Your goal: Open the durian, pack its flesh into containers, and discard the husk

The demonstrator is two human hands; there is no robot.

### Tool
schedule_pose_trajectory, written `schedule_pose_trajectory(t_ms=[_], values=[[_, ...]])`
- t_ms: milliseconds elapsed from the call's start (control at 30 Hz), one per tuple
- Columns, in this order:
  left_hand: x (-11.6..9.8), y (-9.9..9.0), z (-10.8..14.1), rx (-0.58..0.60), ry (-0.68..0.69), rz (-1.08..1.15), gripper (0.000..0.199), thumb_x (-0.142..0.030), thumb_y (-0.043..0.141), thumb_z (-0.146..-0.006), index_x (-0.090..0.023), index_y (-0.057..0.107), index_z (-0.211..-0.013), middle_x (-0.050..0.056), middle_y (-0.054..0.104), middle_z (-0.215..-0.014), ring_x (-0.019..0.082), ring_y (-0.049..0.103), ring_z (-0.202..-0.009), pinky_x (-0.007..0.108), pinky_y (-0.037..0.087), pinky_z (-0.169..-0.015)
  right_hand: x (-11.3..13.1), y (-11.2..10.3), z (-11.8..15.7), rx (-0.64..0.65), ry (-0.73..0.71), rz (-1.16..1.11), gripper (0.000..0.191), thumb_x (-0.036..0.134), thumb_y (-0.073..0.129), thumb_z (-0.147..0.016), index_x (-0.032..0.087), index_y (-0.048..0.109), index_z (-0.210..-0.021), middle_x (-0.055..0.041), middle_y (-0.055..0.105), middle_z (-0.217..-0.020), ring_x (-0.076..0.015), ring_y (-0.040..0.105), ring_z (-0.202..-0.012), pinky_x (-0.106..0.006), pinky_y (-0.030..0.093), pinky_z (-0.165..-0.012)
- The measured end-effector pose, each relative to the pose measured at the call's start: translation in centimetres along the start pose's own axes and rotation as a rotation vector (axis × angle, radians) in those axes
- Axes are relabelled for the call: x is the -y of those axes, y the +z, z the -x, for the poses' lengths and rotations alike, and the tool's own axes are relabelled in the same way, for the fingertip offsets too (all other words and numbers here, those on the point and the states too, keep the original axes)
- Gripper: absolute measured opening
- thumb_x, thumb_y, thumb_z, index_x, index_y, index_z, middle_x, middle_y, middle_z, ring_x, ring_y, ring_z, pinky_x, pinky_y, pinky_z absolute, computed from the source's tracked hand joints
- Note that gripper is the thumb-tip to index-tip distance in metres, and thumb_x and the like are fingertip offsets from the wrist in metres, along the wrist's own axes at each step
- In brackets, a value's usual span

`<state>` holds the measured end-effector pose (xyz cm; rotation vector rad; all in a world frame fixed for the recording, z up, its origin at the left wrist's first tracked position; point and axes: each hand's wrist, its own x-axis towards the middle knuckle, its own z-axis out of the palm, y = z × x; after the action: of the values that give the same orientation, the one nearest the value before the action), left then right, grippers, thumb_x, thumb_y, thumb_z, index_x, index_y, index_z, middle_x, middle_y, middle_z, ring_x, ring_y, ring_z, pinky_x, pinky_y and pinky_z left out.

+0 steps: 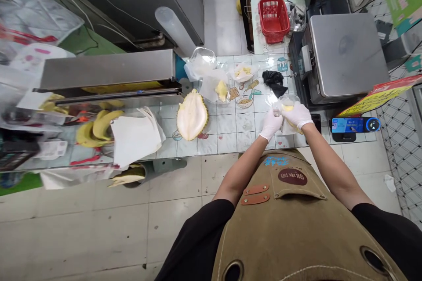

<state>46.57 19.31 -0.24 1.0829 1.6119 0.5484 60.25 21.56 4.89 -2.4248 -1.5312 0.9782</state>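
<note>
We find the clear plastic packaging (287,127) at the right-hand part of the tiled counter (227,142), between both gloved hands, with a yellow piece of fruit flesh (288,108) showing through or over it. Our left hand (272,124) has its fingers drawn together on the packaging's left side; our right hand (298,115) curls over its right side. The fingertips are partly lost in the glare and plastic, so we cannot tell how tightly either one pinches, nor whether the packaging is a tray, a film or both.

We judge the packaging light, thin and springy, easy to dent and rather slick under gloves. The flesh, probably durian, should be soft, sticky and quick to bruise, so we do best to take hold of the plastic along its edges, one hand to each side, keeping pressure off the yellow piece and supporting it from beneath.

Just beyond our hands lies a crumpled black plastic bag (273,80). Farther left sit a clear tray with yellow flesh (222,90) and, behind it, a smaller wrapped portion (244,71). An opened durian husk (193,116) rests pale side up near these; we expect it to be stiff, with spines at the rim, so it is best cupped from below.
</note>
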Motion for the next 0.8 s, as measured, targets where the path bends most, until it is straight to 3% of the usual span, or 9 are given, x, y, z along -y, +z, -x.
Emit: schedule_pose_trajectory(t_ms=[100,267,433,667,800], values=[[-0.3,-0.5,0.4,0.022,-0.006,-0.044,0.031,-0.014,0.075,-0.094,-0.018,0.070,-0.125,0.005,0.080,-0.100,0.018,0.072,-0.086,0.029,0.053,-0.086,0.4,1.4,-0.3,-0.030,0.014,-0.005,0.052,0.046,0.082,-0.087,0.014,0.068,-0.125,-0.0273,0.069,-0.132,-0.0457,0.073,-0.119,-0.056,0.057,-0.105],[-1.0,-1.8,1.1,-0.001,0.076,-0.197,0.018,-0.016,0.075,-0.096,-0.016,0.075,-0.114,0.012,0.084,-0.109,0.024,0.076,-0.101,0.032,0.053,-0.093,0.7,3.1,0.2,-0.173,0.006,-0.069,0.051,0.045,0.078,-0.088,0.017,0.062,-0.127,-0.0209,0.061,-0.131,-0.0391,0.072,-0.110,-0.055,0.060,-0.103],[-1.1,-2.8,0.9,0.013,0.070,-0.231,0.009,-0.023,0.078,-0.094,-0.018,0.078,-0.101,0.013,0.085,-0.104,0.026,0.078,-0.098,0.033,0.053,-0.088,1.1,3.8,0.6,-0.237,-0.098,-0.079,0.050,0.036,0.079,-0.084,0.018,0.058,-0.125,-0.0165,0.058,-0.132,-0.0310,0.069,-0.104,-0.050,0.060,-0.101],[-0.2,-4.0,0.0,0.009,0.030,-0.223,0.006,-0.019,0.079,-0.090,-0.017,0.082,-0.095,0.011,0.086,-0.101,0.025,0.078,-0.097,0.032,0.054,-0.090,1.4,5.1,0.4,-0.111,-0.149,-0.076,0.049,0.033,0.076,-0.087,0.013,0.059,-0.129,-0.0206,0.056,-0.134,-0.0358,0.062,-0.121,-0.053,0.054,-0.113],[-0.2,-4.4,0.5,0.006,0.080,-0.236,0.009,-0.016,0.079,-0.088,-0.018,0.083,-0.095,0.010,0.085,-0.103,0.025,0.078,-0.102,0.031,0.055,-0.094,0.6,4.3,1.7,-0.070,-0.266,0.078,0.040,0.036,0.072,-0.092,0.010,0.069,-0.123,-0.0256,0.062,-0.129,-0.0442,0.057,-0.128,-0.063,0.047,-0.118]])
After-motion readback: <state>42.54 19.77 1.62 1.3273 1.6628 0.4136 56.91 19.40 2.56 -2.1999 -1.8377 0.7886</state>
